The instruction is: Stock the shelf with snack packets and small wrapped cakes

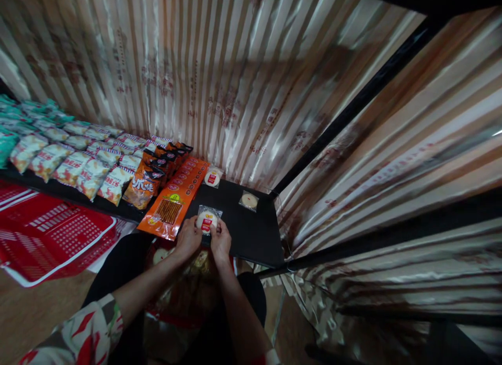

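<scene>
Between my two hands is a round white packaged cake [207,222] in clear wrap with a red label, at the front edge of the black shelf [247,234]. My left hand [189,238] pinches its left side, and my right hand [220,241] grips its lower right side. Behind it, another wrapped cake [212,177] with a red label lies against the curtain. A third wrapped cake [248,201], its label not showing, rests near the right end. Just left of my left hand lies a long orange snack packet [173,200] with a window showing brown sticks.
Orange and black snack bags [144,184], white snack bags [80,169] and green bags [7,140] fill the shelf's left side. A red basket [58,224] stands at lower left. Between my knees is a red container [172,317] of packets. A striped curtain [219,67] and black poles [353,101] border the shelf.
</scene>
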Demonstrator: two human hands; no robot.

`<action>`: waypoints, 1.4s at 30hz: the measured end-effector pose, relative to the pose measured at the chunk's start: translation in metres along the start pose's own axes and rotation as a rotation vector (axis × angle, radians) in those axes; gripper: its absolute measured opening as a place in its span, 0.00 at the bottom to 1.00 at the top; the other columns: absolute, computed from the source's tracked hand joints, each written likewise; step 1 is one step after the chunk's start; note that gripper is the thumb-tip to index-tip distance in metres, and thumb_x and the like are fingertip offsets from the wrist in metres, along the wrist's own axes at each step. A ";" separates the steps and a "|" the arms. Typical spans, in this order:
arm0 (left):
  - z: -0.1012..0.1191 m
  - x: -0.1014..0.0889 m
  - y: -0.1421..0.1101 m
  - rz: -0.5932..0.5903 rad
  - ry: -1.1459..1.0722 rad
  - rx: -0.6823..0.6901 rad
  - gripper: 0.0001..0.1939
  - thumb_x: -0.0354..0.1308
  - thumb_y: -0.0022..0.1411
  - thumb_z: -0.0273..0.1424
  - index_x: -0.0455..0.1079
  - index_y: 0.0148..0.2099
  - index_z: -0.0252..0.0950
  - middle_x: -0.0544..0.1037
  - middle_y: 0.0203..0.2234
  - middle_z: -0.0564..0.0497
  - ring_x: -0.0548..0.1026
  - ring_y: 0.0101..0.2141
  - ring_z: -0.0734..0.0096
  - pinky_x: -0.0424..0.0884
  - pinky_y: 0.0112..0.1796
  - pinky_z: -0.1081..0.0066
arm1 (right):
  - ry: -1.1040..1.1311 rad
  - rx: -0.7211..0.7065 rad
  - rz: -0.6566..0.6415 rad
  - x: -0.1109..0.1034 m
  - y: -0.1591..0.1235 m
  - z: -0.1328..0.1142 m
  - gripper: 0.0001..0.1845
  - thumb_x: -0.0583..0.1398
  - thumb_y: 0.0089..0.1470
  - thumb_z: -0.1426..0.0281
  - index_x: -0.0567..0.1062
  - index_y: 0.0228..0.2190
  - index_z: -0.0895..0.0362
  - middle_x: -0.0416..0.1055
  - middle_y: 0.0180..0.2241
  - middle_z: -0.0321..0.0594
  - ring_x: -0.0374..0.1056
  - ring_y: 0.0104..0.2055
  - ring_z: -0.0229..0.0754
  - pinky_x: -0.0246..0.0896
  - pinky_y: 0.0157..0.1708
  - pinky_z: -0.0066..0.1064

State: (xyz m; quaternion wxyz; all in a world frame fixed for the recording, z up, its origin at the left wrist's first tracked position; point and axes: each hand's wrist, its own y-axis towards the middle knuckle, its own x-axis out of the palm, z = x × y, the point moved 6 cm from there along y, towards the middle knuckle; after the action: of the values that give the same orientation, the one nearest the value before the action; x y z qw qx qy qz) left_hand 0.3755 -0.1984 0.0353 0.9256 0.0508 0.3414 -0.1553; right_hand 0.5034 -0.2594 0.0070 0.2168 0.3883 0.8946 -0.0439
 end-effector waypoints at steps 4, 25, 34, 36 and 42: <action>-0.001 0.006 0.006 0.020 0.006 0.004 0.21 0.47 0.56 0.21 0.63 0.53 0.27 0.71 0.42 0.40 0.71 0.42 0.66 0.67 0.45 0.68 | 0.014 0.012 -0.005 0.004 0.008 0.001 0.18 0.55 0.51 0.66 0.70 0.44 0.58 0.75 0.36 0.42 0.71 0.34 0.41 0.65 0.37 0.30; 0.019 0.016 0.037 0.016 0.000 -0.004 0.20 0.49 0.56 0.21 0.64 0.52 0.31 0.62 0.47 0.42 0.68 0.47 0.65 0.66 0.49 0.66 | -0.202 -0.040 0.094 0.017 0.060 -0.016 0.14 0.56 0.51 0.68 0.74 0.39 0.59 0.71 0.32 0.42 0.67 0.31 0.41 0.61 0.34 0.29; 0.026 0.036 0.068 -0.088 0.065 -0.014 0.25 0.48 0.55 0.21 0.60 0.57 0.28 0.62 0.50 0.39 0.64 0.52 0.63 0.60 0.53 0.69 | -0.193 -0.060 0.108 0.026 0.089 -0.019 0.16 0.56 0.51 0.68 0.74 0.42 0.60 0.71 0.34 0.44 0.67 0.32 0.40 0.62 0.35 0.28; 0.025 0.039 0.075 -0.092 0.064 -0.011 0.27 0.48 0.56 0.22 0.59 0.59 0.27 0.62 0.51 0.39 0.63 0.53 0.62 0.60 0.53 0.70 | -0.184 -0.065 0.103 0.028 0.096 -0.019 0.17 0.56 0.52 0.68 0.74 0.43 0.61 0.71 0.35 0.45 0.67 0.32 0.40 0.62 0.35 0.28; 0.026 0.040 0.090 -0.070 0.053 -0.006 0.27 0.49 0.54 0.22 0.61 0.57 0.30 0.63 0.52 0.39 0.63 0.54 0.62 0.61 0.53 0.68 | -0.178 -0.094 0.115 0.035 0.110 -0.019 0.18 0.55 0.52 0.68 0.73 0.44 0.60 0.71 0.37 0.46 0.68 0.34 0.42 0.62 0.38 0.30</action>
State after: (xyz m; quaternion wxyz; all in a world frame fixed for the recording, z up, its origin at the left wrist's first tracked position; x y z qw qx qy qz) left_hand 0.4493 -0.1287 0.0280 0.9104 0.0402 0.3679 -0.1851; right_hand 0.5540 -0.1553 0.0193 0.3156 0.4228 0.8492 -0.0239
